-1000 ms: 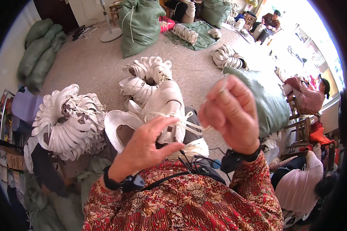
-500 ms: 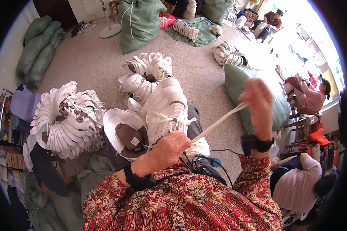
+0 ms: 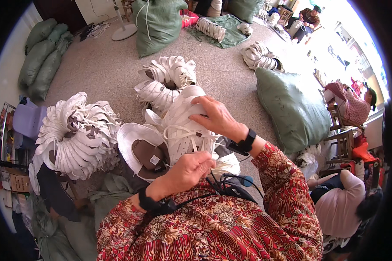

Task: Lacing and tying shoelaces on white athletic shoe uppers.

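Observation:
On my lap lies a stack of nested white shoe uppers (image 3: 185, 141), with a lace threaded across the nearest one. My right hand (image 3: 220, 116) rests against the stack's right side, thumb and fingers apart, no lace visible in it. At the near end, my left hand (image 3: 188, 170) is closed in a pinch; what it holds is hidden. Just right of it sits a bundle of pale laces (image 3: 227, 165). A single white upper (image 3: 133, 141) with a brown lining and a small white label leans against the stack's left side.
A ring of white uppers (image 3: 76, 137) stands at left, another pile (image 3: 172, 71) beyond my lap. A stuffed green sack (image 3: 292, 111) lies at right, near a seated person (image 3: 342, 202). Black cables (image 3: 217, 185) cross my waist. More green sacks (image 3: 159, 28) stand farther back.
My right hand has come down and left from its raised place onto the stacked uppers. The lace stretched between my hands no longer shows. My left hand stays nearly in place.

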